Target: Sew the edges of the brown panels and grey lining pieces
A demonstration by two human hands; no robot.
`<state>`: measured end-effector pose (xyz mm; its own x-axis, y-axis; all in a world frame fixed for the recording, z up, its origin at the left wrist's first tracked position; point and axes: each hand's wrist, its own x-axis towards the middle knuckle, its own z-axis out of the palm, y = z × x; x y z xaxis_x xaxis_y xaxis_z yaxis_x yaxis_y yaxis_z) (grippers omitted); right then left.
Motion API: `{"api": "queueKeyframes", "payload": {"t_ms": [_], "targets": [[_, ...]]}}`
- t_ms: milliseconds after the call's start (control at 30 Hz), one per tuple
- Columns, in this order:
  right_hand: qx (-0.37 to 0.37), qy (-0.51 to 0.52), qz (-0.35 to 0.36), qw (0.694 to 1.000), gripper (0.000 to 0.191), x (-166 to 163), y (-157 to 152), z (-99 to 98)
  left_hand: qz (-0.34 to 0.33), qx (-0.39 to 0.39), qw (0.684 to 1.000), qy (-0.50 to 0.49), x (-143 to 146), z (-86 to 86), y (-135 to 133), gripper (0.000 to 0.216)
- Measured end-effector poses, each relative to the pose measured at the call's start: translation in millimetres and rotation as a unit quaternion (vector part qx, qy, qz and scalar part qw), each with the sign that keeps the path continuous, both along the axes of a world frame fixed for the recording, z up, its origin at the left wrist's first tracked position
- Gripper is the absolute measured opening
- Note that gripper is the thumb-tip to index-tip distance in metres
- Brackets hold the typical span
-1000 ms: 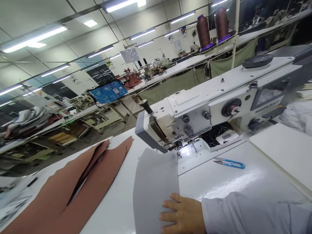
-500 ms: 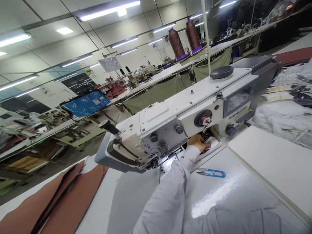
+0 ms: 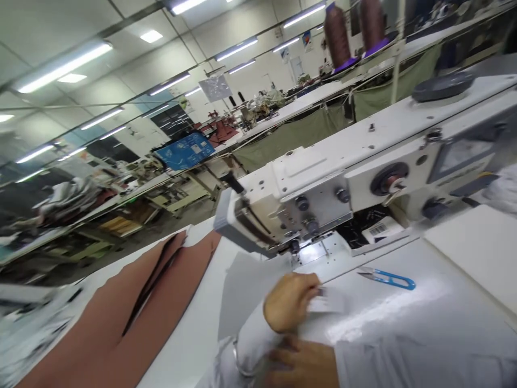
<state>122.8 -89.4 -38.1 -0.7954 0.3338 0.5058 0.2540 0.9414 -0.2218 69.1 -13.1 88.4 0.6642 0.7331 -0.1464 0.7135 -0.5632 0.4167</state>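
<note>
A: Head view, the only one. Sewing machine [image 3: 307,164] as landmark. What do you have in hand?

B: Your left hand [image 3: 286,303], in front of its needle end, pinches a white label [image 3: 328,302] at one edge; motion blur hides the print. Your right hand [image 3: 309,367] is nearer you, fingers blurred but apparently spread by the grey panel [image 3: 238,291]. Firm contact: cannot tell.

A: And the panel?

B: On the desk [image 3: 194,318], in front of the sewing machine's needle end and running leftward. Whether its edge sits under the foot, cannot tell.

A: What might go wrong for you?

B: Edge pinch: a loose grip could let your label turn or slip. Your hands overlap in view; crossing them could bend it. Uneven pressure from your right could skew the panel. Drift toward the needle would put your fingertips at risk if the machine ran.

A: Anything right of that?

B: Blue snips [image 3: 396,279], in front of the sewing machine's small box [image 3: 377,245], blades pointing toward your label. A careless rightward sweep could snag your sleeve or prick you.
</note>
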Motion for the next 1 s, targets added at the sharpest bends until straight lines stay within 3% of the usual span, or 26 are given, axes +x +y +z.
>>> {"api": "queueKeyframes", "payload": {"t_ms": [100, 167, 233, 333, 433, 567, 667, 800, 1000], "targets": [[0.122, 0.046, 0.092, 0.987, 0.03, 8, -11, 0.1, 0.132, 0.026, 0.986, 0.094, -74, -12.5, 2, 0.019], [0.13, 0.023, 0.1, 0.986, 0.027, 16, -14, 14.7, 0.183, 0.054, 0.974, 0.122, -103, -29.8, 5, 0.015], [0.126, 0.0, 0.112, 0.986, 0.026, 22, -16, 33.5, 0.195, 0.112, 0.97, 0.091, -115, -50.7, 2, 0.015], [0.118, -0.013, 0.116, 0.986, 0.024, 26, -16, 50.8, 0.109, 0.23, 0.967, -0.03, -114, -79.1, -11, 0.029], [0.126, -0.006, 0.11, 0.986, 0.024, 23, -15, 47.1, 0.022, 0.251, 0.961, -0.113, -112, -95.4, -25, 0.04], [0.134, 0.002, 0.105, 0.985, 0.024, 19, -15, 29.8, 0.033, 0.226, 0.962, -0.15, -112, -100.1, -34, 0.046], [0.101, -0.002, 0.103, 0.99, 0.029, 17, -16, 23.6, 0.031, 0.217, 0.964, -0.15, -110, -99.7, -37, 0.047], [0.075, -0.009, 0.093, 0.993, 0.03, 17, -15, 29.4, 0.039, 0.222, 0.963, -0.148, -107, -100.5, -39, 0.045], [0.175, -0.042, 0.099, 0.979, 0.033, 18, -8, 45.1, 0.033, 0.216, 0.962, -0.161, -109, -98.5, -35, 0.041]]}}
